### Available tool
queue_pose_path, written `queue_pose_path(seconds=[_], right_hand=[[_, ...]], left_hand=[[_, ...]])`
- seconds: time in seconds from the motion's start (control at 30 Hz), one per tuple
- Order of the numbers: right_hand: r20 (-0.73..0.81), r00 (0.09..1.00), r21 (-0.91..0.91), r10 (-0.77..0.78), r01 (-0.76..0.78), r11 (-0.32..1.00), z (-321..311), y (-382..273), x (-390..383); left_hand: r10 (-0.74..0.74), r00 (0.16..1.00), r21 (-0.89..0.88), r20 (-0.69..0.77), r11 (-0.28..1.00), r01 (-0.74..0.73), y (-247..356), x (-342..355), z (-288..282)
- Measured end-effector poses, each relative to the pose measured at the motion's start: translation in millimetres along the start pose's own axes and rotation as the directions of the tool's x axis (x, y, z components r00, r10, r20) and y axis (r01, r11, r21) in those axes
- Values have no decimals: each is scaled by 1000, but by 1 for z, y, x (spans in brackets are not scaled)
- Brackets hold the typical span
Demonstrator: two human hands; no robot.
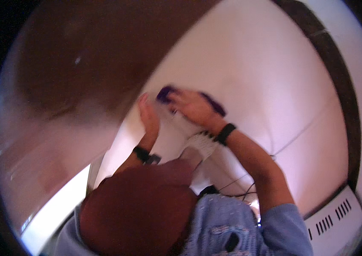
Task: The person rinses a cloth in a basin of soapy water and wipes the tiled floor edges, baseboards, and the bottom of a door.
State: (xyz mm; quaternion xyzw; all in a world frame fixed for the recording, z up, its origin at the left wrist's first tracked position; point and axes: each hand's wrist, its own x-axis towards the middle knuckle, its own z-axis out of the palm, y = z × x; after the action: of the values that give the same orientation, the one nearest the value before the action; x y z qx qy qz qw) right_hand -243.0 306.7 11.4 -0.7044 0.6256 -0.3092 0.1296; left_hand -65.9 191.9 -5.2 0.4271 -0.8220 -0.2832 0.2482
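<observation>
My right hand (pixel 196 109) presses and grips a dark purple cloth (pixel 164 94), which shows beyond my fingertips. More of the same dark purple shows along the far side of that hand. Motion blurs the fingers a little. To its left, my left hand (pixel 148 115) is raised with its fingers stretched out and nothing in them. It is beside the edge of a large dark brown glossy panel (pixel 91 59); whether it touches that edge I cannot tell. Dark bands circle both wrists.
Below my hands is a pale floor (pixel 249 64), with a dark border strip (pixel 334 68) curving along the right. A foot in a white shoe (pixel 204 143) shows under my right forearm. Thin black cables (pixel 236 194) lie nearby. A white slotted panel (pixel 334 217) stands at lower right.
</observation>
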Motion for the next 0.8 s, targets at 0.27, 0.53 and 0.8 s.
queue_pose_path(seconds=[0.27, 0.53, 0.8], right_hand=[[-51, 791, 808, 609, -326, 491, -103, -2, -46], [-756, 76, 159, 650, -942, 294, -205, 109, -213], [-594, 613, -393, 521, -786, 478, -169, 102, -37]], left_hand=[[-60, 995, -113, 74, 991, 68, 7, -7, -51], [26, 996, -104, 82, 994, -18, 20, 18, -57], [-27, 996, -140, 84, 989, 39, 31, 11, -74]])
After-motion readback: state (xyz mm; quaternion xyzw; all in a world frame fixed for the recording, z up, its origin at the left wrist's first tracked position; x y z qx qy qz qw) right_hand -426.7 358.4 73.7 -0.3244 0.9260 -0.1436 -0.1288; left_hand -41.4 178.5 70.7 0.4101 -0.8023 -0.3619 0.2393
